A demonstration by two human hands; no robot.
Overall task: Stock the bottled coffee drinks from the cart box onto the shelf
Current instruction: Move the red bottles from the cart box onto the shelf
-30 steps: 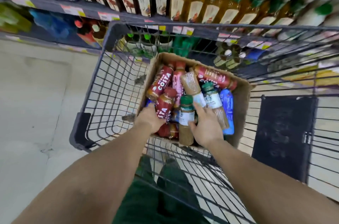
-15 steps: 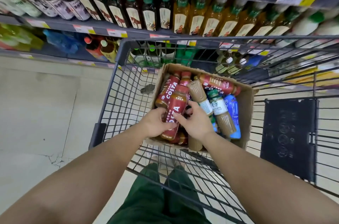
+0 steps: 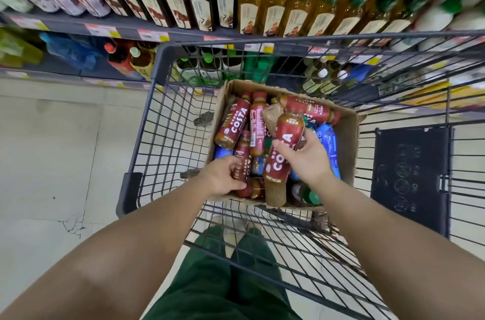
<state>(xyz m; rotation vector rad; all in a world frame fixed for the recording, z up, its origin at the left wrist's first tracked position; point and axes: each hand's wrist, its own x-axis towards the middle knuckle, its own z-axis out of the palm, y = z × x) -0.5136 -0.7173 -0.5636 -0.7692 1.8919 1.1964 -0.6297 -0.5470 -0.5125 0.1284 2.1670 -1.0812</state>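
A cardboard box (image 3: 350,136) sits in the wire cart (image 3: 160,62) and holds several bottled coffee drinks, red Costa ones and blue ones. My right hand (image 3: 305,155) grips a red Costa bottle (image 3: 284,146), lifted above the pile and tilted with its cap pointing away. My left hand (image 3: 223,178) is closed around a second red Costa bottle (image 3: 242,155) that still lies in the box at its near left corner. More Costa bottles (image 3: 232,120) lie at the far left of the box.
Shelves (image 3: 168,24) in front carry rows of dark and amber bottled drinks above, with green and white bottles lower down behind the cart. The cart's folded child-seat panel (image 3: 409,178) stands at right. Pale tiled floor (image 3: 52,149) lies to the left.
The Costa bottle that both hands held has passed to my right hand and risen to the right. My left hand has dropped onto another Costa bottle. The view has tilted upward toward the shelves.
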